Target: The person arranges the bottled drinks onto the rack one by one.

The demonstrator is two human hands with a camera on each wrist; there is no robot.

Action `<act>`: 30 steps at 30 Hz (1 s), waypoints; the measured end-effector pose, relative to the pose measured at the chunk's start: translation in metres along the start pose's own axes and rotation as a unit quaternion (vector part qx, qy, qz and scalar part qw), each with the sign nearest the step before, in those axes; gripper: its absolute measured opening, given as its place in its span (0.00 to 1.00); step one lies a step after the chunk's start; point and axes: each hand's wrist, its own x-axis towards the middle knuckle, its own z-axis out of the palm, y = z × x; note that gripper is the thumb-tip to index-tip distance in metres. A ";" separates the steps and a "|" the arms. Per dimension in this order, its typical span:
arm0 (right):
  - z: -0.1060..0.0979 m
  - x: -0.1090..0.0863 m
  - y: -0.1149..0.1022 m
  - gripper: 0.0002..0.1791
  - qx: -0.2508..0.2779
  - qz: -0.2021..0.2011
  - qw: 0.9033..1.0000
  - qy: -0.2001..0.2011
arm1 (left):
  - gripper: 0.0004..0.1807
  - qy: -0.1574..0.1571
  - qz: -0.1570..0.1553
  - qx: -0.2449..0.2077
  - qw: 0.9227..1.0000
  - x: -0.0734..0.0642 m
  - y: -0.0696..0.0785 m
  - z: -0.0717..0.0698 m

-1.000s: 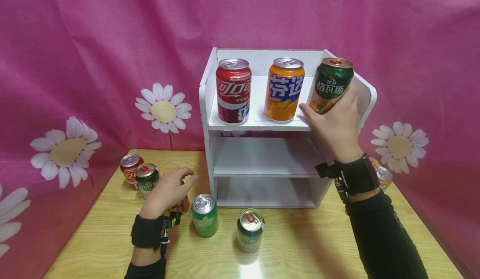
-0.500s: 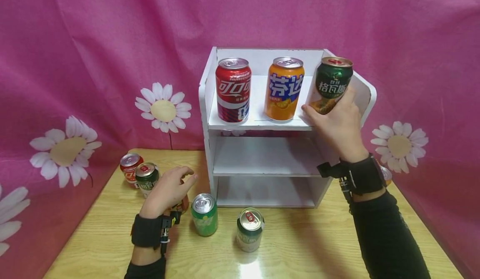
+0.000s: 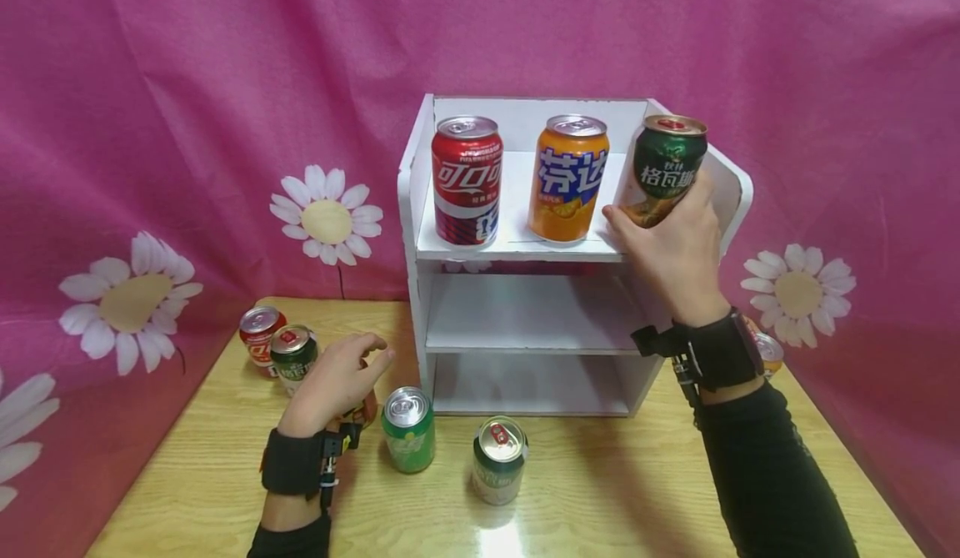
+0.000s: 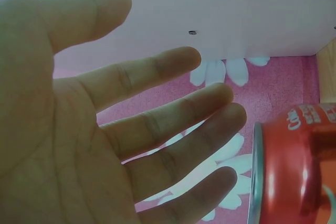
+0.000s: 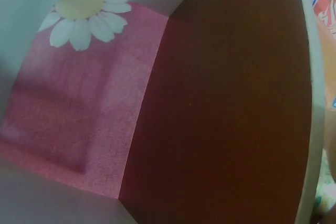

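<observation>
A dark green can with a gold lid (image 3: 670, 166) stands upright at the right end of the top shelf. My right hand (image 3: 675, 253) grips it around the lower part, thumb on its left side. To its left on that shelf are an orange can (image 3: 570, 178) and a red cola can (image 3: 467, 181). Over the table at left, my left hand (image 3: 337, 387) hovers with relaxed fingers and holds nothing. A reddish can (image 3: 367, 410) is mostly hidden behind it. In the left wrist view the fingers are spread, apart from a red can (image 4: 289, 166).
The white shelf unit (image 3: 525, 312) has three levels. On the table stand a light green can (image 3: 408, 431), a green-and-cream can (image 3: 500, 462), and, farther left, a red can (image 3: 262, 341) and a green one (image 3: 294, 358). An orange can (image 3: 768, 352) is partly hidden behind the right wrist.
The green can in my right hand has shifted slightly right and its label has turned a little. My left hand has stayed in place.
</observation>
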 end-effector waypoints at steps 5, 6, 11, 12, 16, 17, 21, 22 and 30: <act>-0.001 0.000 0.001 0.54 0.001 -0.002 1.000 -0.004 | 0.20 -0.001 0.004 0.001 1.000 0.000 0.000 0.000; -0.001 0.000 0.002 0.53 0.001 -0.004 1.000 -0.004 | 0.20 -0.002 0.003 0.001 1.000 0.000 0.001 0.000; -0.003 0.000 0.002 0.52 0.000 -0.004 1.000 -0.017 | 0.21 -0.002 0.002 -0.001 1.000 0.000 0.001 0.001; -0.003 0.000 0.002 0.52 0.000 -0.004 1.000 -0.020 | 0.21 -0.002 0.002 -0.001 1.000 0.000 0.001 0.001; -0.005 0.001 0.002 0.51 -0.001 -0.004 0.999 -0.037 | 0.20 -0.002 0.003 0.001 1.000 0.000 0.001 0.001; -0.005 0.001 0.001 0.51 -0.002 -0.004 0.999 -0.041 | 0.21 -0.002 0.003 0.002 1.000 0.000 0.001 0.001; -0.006 0.001 0.001 0.51 -0.004 -0.002 0.999 -0.050 | 0.21 -0.003 0.002 0.003 1.000 0.001 0.001 0.001; -0.006 0.001 0.001 0.51 -0.004 -0.001 0.999 -0.053 | 0.21 -0.002 0.002 0.004 1.000 0.001 0.001 0.002; -0.009 0.000 0.000 0.50 -0.004 0.004 0.998 -0.069 | 0.20 0.000 0.007 0.006 1.000 0.002 0.001 0.003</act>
